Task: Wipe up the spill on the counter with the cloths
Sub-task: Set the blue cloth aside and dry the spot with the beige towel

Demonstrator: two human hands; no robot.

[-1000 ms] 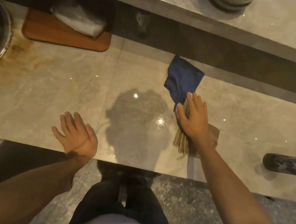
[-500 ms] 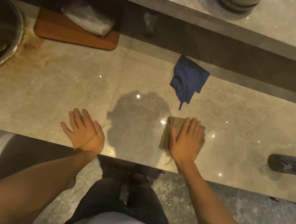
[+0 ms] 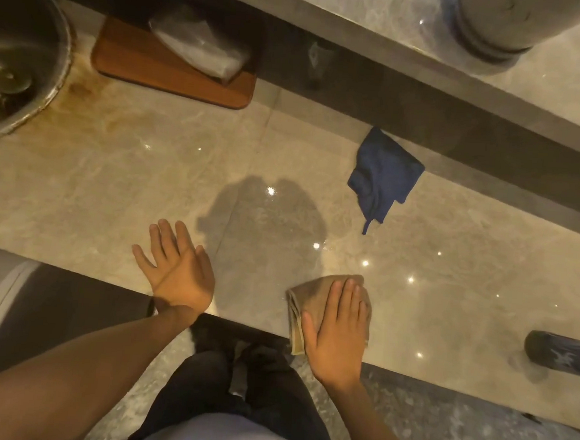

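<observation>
A folded tan cloth (image 3: 305, 294) lies at the front edge of the beige marble counter (image 3: 113, 180), partly hanging over it. My right hand (image 3: 337, 329) presses flat on top of the cloth, fingers together. My left hand (image 3: 177, 268) rests flat on the counter's front edge with fingers spread, holding nothing. A crumpled blue cloth (image 3: 382, 176) lies further back, near the dark back ledge. Between the hands the counter shows a dark patch (image 3: 264, 225) with glints; I cannot tell wet film from my shadow there.
A metal basin (image 3: 16, 59) sits at the far left with a rusty stain beside it. A wooden board (image 3: 161, 70) carrying a clear plastic bag (image 3: 201, 45) stands at the back. A dark cylinder (image 3: 560, 355) lies at the right edge. A raised marble shelf runs behind.
My right hand has dragged the tan cloth from beside the blue cloth toward me, down to the counter's front edge. My left hand stays flat in about the same place.
</observation>
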